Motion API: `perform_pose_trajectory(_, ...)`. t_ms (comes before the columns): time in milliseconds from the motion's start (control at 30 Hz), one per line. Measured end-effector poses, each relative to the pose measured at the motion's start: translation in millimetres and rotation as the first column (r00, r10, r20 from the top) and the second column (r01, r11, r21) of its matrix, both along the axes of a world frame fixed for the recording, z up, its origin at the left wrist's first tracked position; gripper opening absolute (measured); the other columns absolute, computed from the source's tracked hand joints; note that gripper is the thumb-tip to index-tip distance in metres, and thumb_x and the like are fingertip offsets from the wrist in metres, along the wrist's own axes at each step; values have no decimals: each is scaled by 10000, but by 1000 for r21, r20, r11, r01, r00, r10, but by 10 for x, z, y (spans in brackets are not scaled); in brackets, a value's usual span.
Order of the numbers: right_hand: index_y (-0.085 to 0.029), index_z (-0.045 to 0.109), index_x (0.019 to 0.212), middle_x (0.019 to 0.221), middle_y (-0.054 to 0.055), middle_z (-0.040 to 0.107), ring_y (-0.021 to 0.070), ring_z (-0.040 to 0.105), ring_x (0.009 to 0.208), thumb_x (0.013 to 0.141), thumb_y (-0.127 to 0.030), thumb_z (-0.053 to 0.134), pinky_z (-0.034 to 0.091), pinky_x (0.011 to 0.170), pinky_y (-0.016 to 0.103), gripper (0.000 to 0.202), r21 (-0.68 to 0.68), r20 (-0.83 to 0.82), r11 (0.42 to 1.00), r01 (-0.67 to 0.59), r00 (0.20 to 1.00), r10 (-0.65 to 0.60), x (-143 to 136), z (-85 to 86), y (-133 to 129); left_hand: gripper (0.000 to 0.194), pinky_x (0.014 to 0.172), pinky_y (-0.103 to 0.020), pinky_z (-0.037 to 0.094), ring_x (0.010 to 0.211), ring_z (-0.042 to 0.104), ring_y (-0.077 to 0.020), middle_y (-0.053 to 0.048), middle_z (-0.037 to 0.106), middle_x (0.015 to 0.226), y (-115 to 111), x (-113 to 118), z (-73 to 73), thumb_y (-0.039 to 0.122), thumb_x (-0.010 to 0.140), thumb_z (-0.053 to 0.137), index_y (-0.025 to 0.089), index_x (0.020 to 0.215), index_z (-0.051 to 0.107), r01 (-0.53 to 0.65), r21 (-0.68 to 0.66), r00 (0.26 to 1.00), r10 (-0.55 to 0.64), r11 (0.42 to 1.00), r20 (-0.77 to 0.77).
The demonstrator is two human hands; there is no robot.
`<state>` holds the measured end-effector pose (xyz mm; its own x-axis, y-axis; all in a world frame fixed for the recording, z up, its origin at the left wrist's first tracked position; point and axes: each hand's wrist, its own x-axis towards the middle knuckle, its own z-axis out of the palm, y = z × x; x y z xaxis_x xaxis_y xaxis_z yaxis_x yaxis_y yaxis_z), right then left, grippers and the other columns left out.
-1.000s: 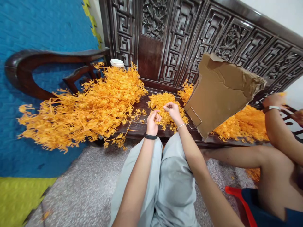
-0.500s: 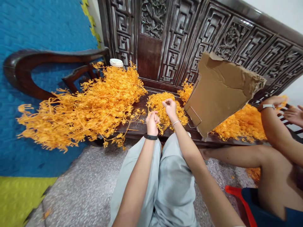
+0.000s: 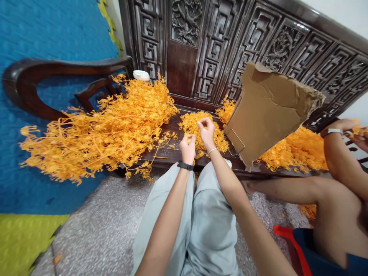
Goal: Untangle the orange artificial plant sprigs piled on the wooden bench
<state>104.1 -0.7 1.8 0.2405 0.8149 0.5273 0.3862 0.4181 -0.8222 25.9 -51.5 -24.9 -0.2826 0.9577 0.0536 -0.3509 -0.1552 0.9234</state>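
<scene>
A small pile of orange plastic flower sprigs (image 3: 219, 142) lies on the dark wooden bench in front of me, and both my hands are over it. My left hand (image 3: 188, 148), with a black band on the wrist, is closed, thumb and fingers pressed together. A bit of orange shows at its fingertips, but I cannot tell whether it is held or lies behind. Slightly higher and to the right, my right hand (image 3: 207, 134) is closed in a pinch, and whatever it holds is too small to make out. The two hands are close together but apart.
A large heap of orange sprigs (image 3: 123, 130) covers the bench's left end, beside a white-lidded jar (image 3: 141, 75). A cardboard sheet (image 3: 267, 103) leans upright at right, with another orange heap (image 3: 299, 149) behind it. At far right a co-worker's hands (image 3: 345, 124) hold orange pieces. A red-edged stool (image 3: 290, 237) stands below.
My left hand has shifted a little right and turned, closer to my right hand, which stays nearly in place. The co-worker's hands have moved to the right.
</scene>
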Motion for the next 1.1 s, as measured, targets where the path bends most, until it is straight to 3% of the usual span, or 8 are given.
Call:
perform_pose_trajectory(133, -191, 437, 686, 690, -3, 490, 118, 447, 665, 742, -250, 524, 378, 681, 245, 119, 13, -2, 1000, -23, 1000, 23, -13, 13, -21, 50, 531, -224, 332, 492, 472, -111, 19, 536, 550, -34, -2, 5, 200, 703, 600, 175, 713, 559, -77, 62, 975, 88, 995, -203)
perform_pose_trajectory(333, -188, 437, 686, 686, -1, 479, 114, 437, 655, 739, -285, 514, 383, 664, 243, 134, 2, -25, 1000, -19, 1000, 19, 14, -10, 3, 59, 566, -244, 316, 533, 502, -175, 5, 517, 510, -74, 13, 3, 218, 703, 613, 206, 738, 567, -59, 71, 923, 81, 996, -375)
perform_pose_trajectory(533, -181, 452, 680, 677, -3, 479, 109, 442, 646, 704, -301, 545, 390, 647, 238, 154, -23, -57, 992, -124, 991, 123, 42, -15, 21, 69, 579, -248, 303, 594, 541, -222, -17, 496, 500, -113, 2, 9, 253, 725, 602, 205, 731, 553, -54, 29, 840, 61, 998, -539)
perform_pose_trajectory(833, -179, 427, 653, 673, -4, 481, 103, 451, 656, 700, -258, 543, 409, 672, 235, 149, -97, -211, 995, 33, 976, -53, -22, -75, 107, 150, 575, -244, 291, 587, 527, -206, -23, 510, 507, -56, 8, 26, 235, 752, 565, 216, 610, 519, -79, 83, 873, 109, 993, -476)
perform_pose_trajectory(1100, -181, 421, 657, 679, 2, 490, 104, 458, 642, 688, -219, 526, 413, 660, 235, 116, -121, -217, 986, 114, 966, -138, -69, -122, 193, 137, 556, -245, 272, 552, 513, -193, -22, 508, 512, -70, -28, 33, 217, 769, 536, 207, 632, 533, -84, 116, 797, 137, 990, -588)
